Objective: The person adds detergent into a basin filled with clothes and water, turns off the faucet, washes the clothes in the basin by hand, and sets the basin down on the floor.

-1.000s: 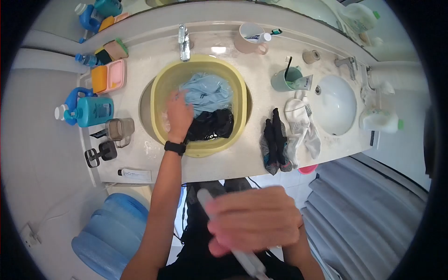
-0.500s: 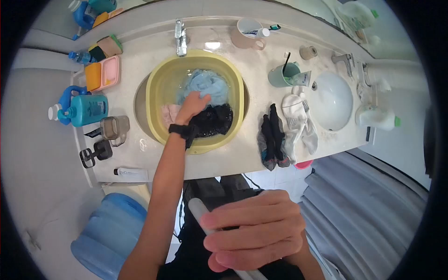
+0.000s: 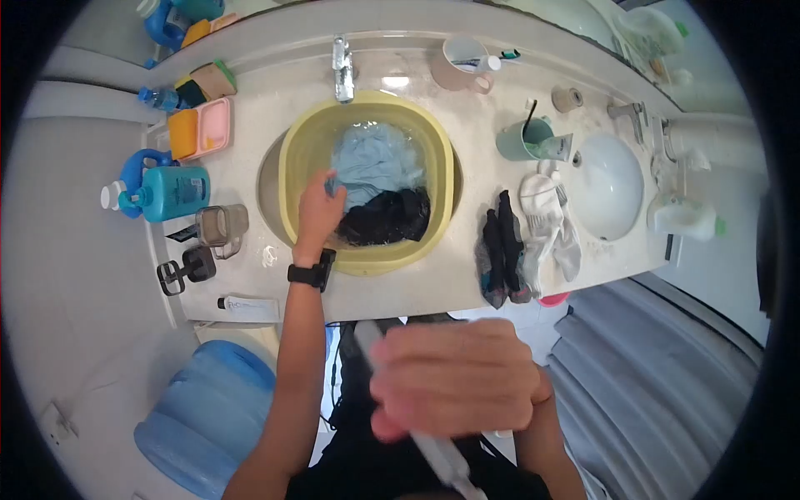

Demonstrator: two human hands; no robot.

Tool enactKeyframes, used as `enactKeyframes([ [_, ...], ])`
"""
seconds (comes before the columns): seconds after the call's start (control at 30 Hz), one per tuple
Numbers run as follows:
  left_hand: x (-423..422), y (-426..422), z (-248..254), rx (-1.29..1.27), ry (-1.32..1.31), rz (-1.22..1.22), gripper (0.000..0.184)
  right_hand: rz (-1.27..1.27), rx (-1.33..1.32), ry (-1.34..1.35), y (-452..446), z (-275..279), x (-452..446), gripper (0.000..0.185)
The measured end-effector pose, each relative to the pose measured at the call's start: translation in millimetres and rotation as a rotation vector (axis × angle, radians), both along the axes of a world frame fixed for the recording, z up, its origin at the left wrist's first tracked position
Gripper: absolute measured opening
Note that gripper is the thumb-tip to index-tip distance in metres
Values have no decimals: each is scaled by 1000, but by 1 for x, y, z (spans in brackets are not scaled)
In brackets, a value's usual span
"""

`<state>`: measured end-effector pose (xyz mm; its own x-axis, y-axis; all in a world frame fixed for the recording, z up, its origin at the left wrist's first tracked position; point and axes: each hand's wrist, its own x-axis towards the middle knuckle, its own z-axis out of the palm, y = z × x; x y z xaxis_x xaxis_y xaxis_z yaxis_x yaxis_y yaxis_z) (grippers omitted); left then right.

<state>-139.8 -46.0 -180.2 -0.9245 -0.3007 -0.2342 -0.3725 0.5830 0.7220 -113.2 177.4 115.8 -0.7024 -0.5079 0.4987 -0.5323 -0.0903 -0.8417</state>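
Note:
A yellow basin [image 3: 367, 268] with water sits in the left sink. In it lie a light blue cloth [image 3: 377, 158] and, nearer to me, a black cloth [image 3: 392, 218]. My left hand [image 3: 320, 210] is over the basin's left side, its fingers closed on an edge of the blue cloth. My right hand [image 3: 457, 379] is in front of my body, away from the counter, with its fingers wrapped round a pale stick-like handle [image 3: 443, 460].
Dark socks [image 3: 500, 254] and white socks [image 3: 543, 221] lie between the basin and the round sink [image 3: 612, 187]. Bottles [image 3: 177, 193], a clear container [image 3: 222, 227] and a tube [image 3: 248, 308] stand or lie at left. Two cups [image 3: 523, 140] are behind; a faucet [image 3: 342, 71] overhangs the basin.
My left hand has moved from over the middle of the clothes to the basin's left side, with a bit of blue cloth. My right hand still holds the handle. The view has shifted slightly.

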Motion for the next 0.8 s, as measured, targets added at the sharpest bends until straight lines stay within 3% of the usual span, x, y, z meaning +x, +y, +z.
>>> enactKeyframes([
  [0.13,17,-5,3,38,57,-35,36,-154,-181,110,-9,5,12,17],
  [0.17,19,-5,0,25,113,-46,35,-17,-88,157,1,-5,2,16],
  [0.27,24,-2,-7,-12,227,-60,33,-104,34,171,2,-2,4,17],
  [0.3,27,-1,-9,-7,216,-56,33,-181,-130,125,-4,2,11,18],
  [0.33,28,2,-10,-13,203,-99,33,-182,-120,114,-3,-1,11,18],
  [0.4,20,0,-8,-39,209,-145,34,-1,-56,62,-7,-13,0,20],
  [0.53,29,9,-3,-47,193,-132,34,22,-174,110,-7,-8,4,21],
  [0.6,22,5,-3,-73,233,-141,33,-65,74,29,-4,-15,2,48],
  [0.67,28,4,-5,-59,231,-159,33,-193,87,141,9,-16,8,62],
  [0.8,38,5,-6,-16,192,-118,33,-405,200,193,13,-27,19,63],
])
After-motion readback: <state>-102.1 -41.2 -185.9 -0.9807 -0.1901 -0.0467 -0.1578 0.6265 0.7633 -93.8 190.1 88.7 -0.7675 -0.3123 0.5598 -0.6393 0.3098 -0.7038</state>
